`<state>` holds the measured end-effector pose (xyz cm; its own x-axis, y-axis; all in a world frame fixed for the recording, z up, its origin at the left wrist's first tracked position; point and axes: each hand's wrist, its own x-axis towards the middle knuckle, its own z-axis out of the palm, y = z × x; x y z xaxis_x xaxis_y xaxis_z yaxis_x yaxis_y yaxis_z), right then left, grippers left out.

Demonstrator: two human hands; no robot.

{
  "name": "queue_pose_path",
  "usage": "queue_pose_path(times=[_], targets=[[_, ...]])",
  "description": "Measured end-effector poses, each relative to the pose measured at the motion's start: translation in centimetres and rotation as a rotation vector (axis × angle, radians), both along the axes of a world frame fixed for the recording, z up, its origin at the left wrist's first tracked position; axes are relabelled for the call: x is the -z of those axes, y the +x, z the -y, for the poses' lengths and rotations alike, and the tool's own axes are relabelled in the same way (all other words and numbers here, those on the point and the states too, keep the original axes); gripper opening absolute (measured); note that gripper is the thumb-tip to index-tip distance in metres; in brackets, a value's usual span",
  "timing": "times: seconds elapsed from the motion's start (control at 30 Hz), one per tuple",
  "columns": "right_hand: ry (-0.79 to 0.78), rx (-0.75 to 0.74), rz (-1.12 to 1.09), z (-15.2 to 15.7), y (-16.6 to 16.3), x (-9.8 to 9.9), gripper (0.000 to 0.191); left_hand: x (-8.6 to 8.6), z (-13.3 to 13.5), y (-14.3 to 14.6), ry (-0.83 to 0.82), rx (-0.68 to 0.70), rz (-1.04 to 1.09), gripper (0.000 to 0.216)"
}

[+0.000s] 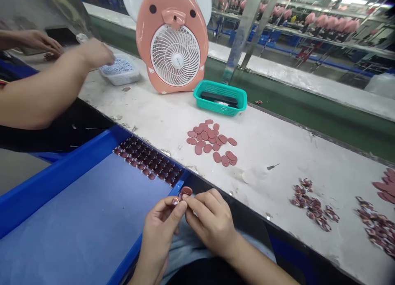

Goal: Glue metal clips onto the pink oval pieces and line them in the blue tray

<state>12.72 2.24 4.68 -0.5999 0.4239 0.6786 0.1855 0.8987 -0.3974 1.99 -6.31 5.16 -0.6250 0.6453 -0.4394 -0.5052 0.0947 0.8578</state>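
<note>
My left hand (162,223) and my right hand (211,221) meet low in the middle, fingers pinched together on a small reddish oval piece (186,190) at the edge of the blue tray (61,182). Rows of the same dark pieces (148,159) line the tray's far end. A loose pile of reddish oval pieces (211,141) lies on the white bench just beyond my hands.
A co-worker's arm (52,85) reaches from the left to a clear tub of small parts (120,70). A pink pig-shaped fan (173,38) and a teal basket (220,97) stand behind. Small metal-and-red parts (311,204) lie in heaps at right.
</note>
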Motion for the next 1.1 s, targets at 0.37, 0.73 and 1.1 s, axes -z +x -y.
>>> queue_pose_path(times=[0.37, 0.73, 1.1], targets=[[0.097, -0.103, 0.026, 1.4, 3.7, -0.6, 0.008, 6.7, 0.7, -11.2, -0.485, 0.143, -0.492, 0.048], [0.007, 0.068, 0.051, -0.1, 7.3, 0.0, 0.023, 13.4, -2.0, -14.9, -0.895, 0.534, -0.850, 0.032], [0.035, 0.114, 0.080, -0.6, 7.7, -0.4, 0.026, 13.9, -2.6, -15.5, -0.977, 0.591, -0.882, 0.034]])
